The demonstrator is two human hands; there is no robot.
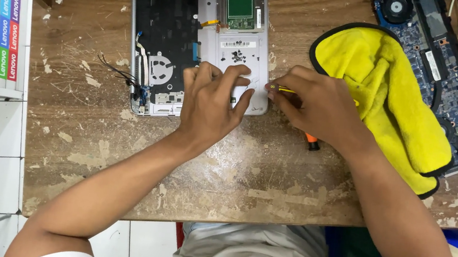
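An opened laptop case is lying on the worn bench, its near edge being covered by the left hand. That hand is being held loosely open, its fingers spread and resting on the case's silver panel. Just to its right, the right hand is being kept closed around a screwdriver, whose yellow shaft is showing between finger and thumb beside the corner of the case; an orange end is poking out below the palm. A yellow cloth is lying directly behind the right hand, partly hidden by the wrist. Beyond the cloth, a blue circuit board is sitting well apart from the case.
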